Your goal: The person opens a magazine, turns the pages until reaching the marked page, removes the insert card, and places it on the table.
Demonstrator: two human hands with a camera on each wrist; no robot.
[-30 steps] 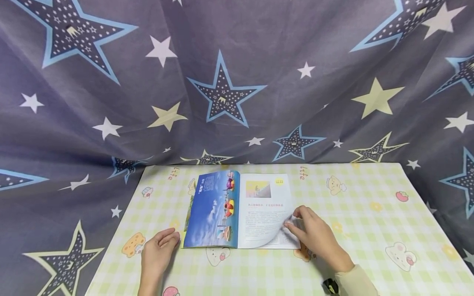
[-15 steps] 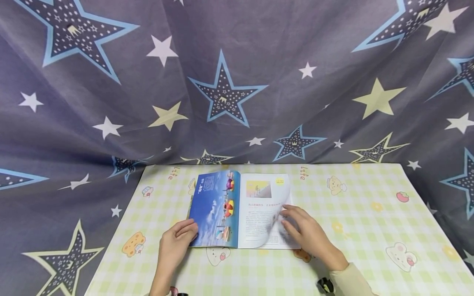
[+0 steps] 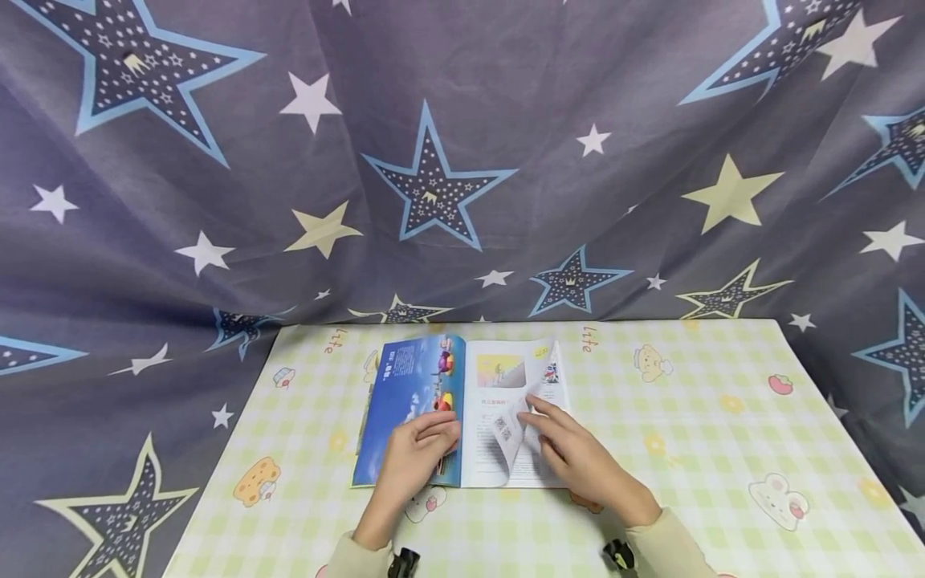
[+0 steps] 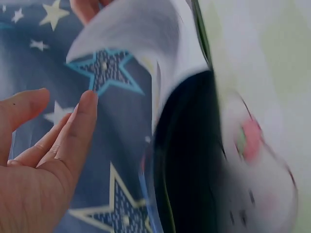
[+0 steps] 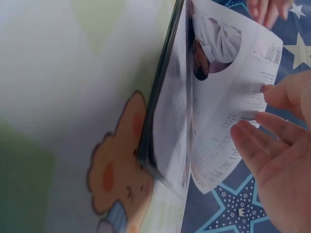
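An open magazine (image 3: pixel 383 449) lies on the table, a blue picture page at left and a white text page (image 3: pixel 491 441) at right. The text page is lifted and curls leftward, its printed back (image 5: pixel 228 97) facing my right hand. My right hand (image 3: pixel 581 461) touches that back near the outer edge with fairly straight fingers (image 5: pixel 248 141); its thumb is by the edge. My left hand (image 3: pixel 419 449) is over the lower part of the blue page, fingers extended toward the spine. In the left wrist view, the left thumb and fingers (image 4: pixel 80 126) stand apart, nothing between them.
A green-and-white checked tablecloth (image 3: pixel 708 449) with cartoon prints covers the table. Behind it hangs a dark curtain (image 3: pixel 477 80) patterned with stars. Black wrist straps (image 3: pixel 617 554) show at the sleeves.
My left hand has moved right, from beside the magazine to over its blue page. My right hand has moved left, carrying the text page's outer edge up and over, so more of its back shows.
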